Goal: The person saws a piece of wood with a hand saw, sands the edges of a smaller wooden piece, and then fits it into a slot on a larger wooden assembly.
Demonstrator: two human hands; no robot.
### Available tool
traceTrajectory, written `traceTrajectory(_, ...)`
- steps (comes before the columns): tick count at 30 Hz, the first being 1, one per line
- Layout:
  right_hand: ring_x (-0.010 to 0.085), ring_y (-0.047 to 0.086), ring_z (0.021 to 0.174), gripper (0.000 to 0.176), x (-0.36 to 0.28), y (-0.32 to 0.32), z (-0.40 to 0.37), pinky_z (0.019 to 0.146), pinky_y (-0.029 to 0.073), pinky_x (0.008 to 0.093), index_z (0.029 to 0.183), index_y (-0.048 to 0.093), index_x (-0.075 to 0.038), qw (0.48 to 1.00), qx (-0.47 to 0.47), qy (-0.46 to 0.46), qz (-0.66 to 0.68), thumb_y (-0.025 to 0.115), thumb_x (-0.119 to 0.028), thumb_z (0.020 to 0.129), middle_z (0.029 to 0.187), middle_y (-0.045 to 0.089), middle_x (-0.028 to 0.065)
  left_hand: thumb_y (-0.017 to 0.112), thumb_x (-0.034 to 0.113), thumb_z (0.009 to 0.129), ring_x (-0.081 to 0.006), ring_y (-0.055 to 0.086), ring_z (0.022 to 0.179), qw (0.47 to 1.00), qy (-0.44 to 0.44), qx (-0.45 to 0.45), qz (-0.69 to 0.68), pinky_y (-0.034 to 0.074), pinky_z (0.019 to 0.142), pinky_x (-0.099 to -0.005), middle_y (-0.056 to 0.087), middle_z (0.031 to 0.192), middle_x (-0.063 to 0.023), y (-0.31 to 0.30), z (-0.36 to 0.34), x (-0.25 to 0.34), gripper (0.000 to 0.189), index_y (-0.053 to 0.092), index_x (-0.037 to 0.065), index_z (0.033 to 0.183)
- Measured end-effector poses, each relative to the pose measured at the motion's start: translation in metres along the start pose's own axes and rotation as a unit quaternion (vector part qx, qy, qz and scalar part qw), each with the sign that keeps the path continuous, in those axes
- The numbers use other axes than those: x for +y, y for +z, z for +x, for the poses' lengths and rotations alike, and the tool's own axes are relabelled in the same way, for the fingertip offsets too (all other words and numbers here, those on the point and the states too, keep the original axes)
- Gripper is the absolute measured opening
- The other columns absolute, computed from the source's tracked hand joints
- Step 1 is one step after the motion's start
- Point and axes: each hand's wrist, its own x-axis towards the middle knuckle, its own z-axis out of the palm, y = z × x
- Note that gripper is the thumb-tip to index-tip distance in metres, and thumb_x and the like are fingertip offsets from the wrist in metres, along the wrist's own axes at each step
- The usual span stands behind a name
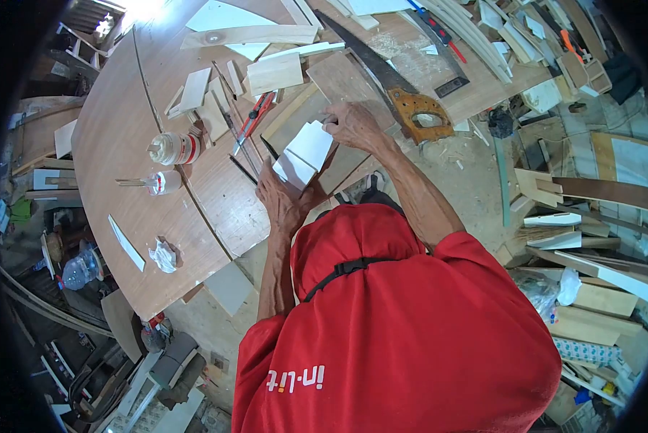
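Observation:
My left hand (280,198) is closed around the near end of a white stepped block (302,155), which seems made of stacked pieces. At the block's far right corner, the fingers of my right hand (354,124) are bent together in a pinch; what they hold, if anything, is too small to make out. Just left of the block lie a dark pointed tool (269,149) and thin sticks (244,137). A red cutter (255,119) rests beyond them. Past my right hand is a handsaw (421,115) with a wooden handle.
On the wooden table (115,123) stand a jar (174,148) and a small bottle (164,182) with sticks in it. Wood pieces (275,73), a metal square (450,85) and crumpled white material (163,255) lie about. Wood scraps (591,281) are piled at right.

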Motion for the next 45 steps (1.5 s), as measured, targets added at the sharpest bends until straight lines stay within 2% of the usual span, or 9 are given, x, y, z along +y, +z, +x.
traceTrajectory(4,0.0395,0.066,0.085,0.035,0.002,0.002,0.000,0.078,0.052,0.0441,0.108,0.068,-0.005,0.999,0.028,-0.018,0.003,0.061,-0.022,0.078,0.090,0.067,0.0248,0.086,0.036,0.057,-0.0398,0.032,0.129,1.000,-0.001,-0.003,0.004,0.020,0.109,-0.0499,0.034,0.138,-0.0232,-0.011,0.001,0.017,0.114,0.020,0.003,0.143)
traceTrajectory(8,0.0402,0.065,0.083,0.032,0.001,0.000,0.000,0.076,0.052,0.0449,0.105,0.069,-0.006,0.999,0.014,-0.022,-0.018,0.060,-0.023,0.079,0.088,0.067,0.0249,0.084,0.037,0.061,-0.0384,0.028,0.133,0.999,0.034,-0.019,0.018,0.020,0.110,-0.0501,0.034,0.140,-0.0208,-0.015,0.013,0.033,0.109,0.021,0.003,0.143)
traceTrajectory(18,0.0393,0.066,0.077,0.032,0.008,0.006,0.001,0.074,0.052,0.0447,0.105,0.070,-0.006,0.999,0.037,-0.037,-0.013,0.059,-0.021,0.079,0.083,0.067,0.0259,0.082,0.036,0.062,-0.0378,0.025,0.135,0.993,0.007,-0.099,0.069,0.017,0.110,-0.0550,0.034,0.142,-0.0191,-0.006,0.033,0.043,0.111,0.018,0.005,0.147)
traceTrajectory(27,0.0383,0.065,0.081,0.035,0.009,0.006,0.001,0.076,0.051,0.0433,0.108,0.069,-0.006,0.999,0.029,-0.024,-0.005,0.059,-0.022,0.078,0.086,0.067,0.0242,0.083,0.034,0.062,-0.0380,0.031,0.131,0.999,0.027,-0.033,0.021,0.019,0.110,-0.0519,0.037,0.139,-0.0206,0.008,0.032,0.027,0.112,0.016,0.001,0.146)
traceTrajectory(29,0.0384,0.065,0.081,0.035,0.010,0.006,0.001,0.076,0.051,0.0433,0.108,0.069,-0.006,1.000,0.020,-0.020,-0.001,0.059,-0.021,0.078,0.086,0.067,0.0240,0.082,0.038,0.063,-0.0373,0.029,0.133,0.999,0.037,-0.009,-0.032,0.015,0.106,-0.0636,0.037,0.140,-0.0171,0.010,0.032,0.023,0.112,0.014,0.002,0.145)
traceTrajectory(34,0.0332,0.066,0.081,0.035,0.011,0.007,0.001,0.077,0.051,0.0386,0.107,0.068,-0.002,0.999,0.030,-0.026,-0.013,0.057,-0.022,0.080,0.087,0.069,0.0189,0.083,0.035,0.061,-0.0369,0.033,0.130,0.999,0.020,0.000,-0.041,0.017,0.107,-0.0587,0.041,0.136,-0.0177,0.005,0.031,0.026,0.116,0.011,0.000,0.145)
traceTrajectory(39,0.0363,0.066,0.081,0.036,0.010,0.006,0.000,0.077,0.051,0.0432,0.108,0.069,-0.007,0.999,0.026,-0.017,0.015,0.058,-0.021,0.077,0.088,0.068,0.0226,0.084,0.033,0.060,-0.0365,0.036,0.127,0.999,0.026,0.004,-0.041,0.019,0.107,-0.0567,0.044,0.132,-0.0182,0.005,0.031,0.029,0.118,0.009,-0.001,0.145)
traceTrajectory(41,0.0359,0.067,0.081,0.036,0.010,0.007,0.000,0.077,0.051,0.0432,0.108,0.069,-0.006,0.999,0.030,-0.022,0.017,0.058,-0.021,0.077,0.088,0.068,0.0226,0.085,0.032,0.061,-0.0374,0.040,0.123,0.999,0.036,0.016,-0.033,0.023,0.106,-0.0485,0.045,0.131,-0.0203,0.006,0.031,0.027,0.118,0.009,-0.001,0.145)
traceTrajectory(45,0.0362,0.066,0.080,0.036,0.010,0.006,0.000,0.077,0.051,0.0434,0.108,0.069,-0.005,0.999,0.034,-0.031,0.013,0.057,-0.021,0.078,0.087,0.068,0.0228,0.085,0.031,0.061,-0.0367,0.041,0.123,0.998,0.036,0.011,-0.043,0.023,0.106,-0.0508,0.045,0.132,-0.0205,0.007,0.031,0.026,0.117,0.009,-0.001,0.145)
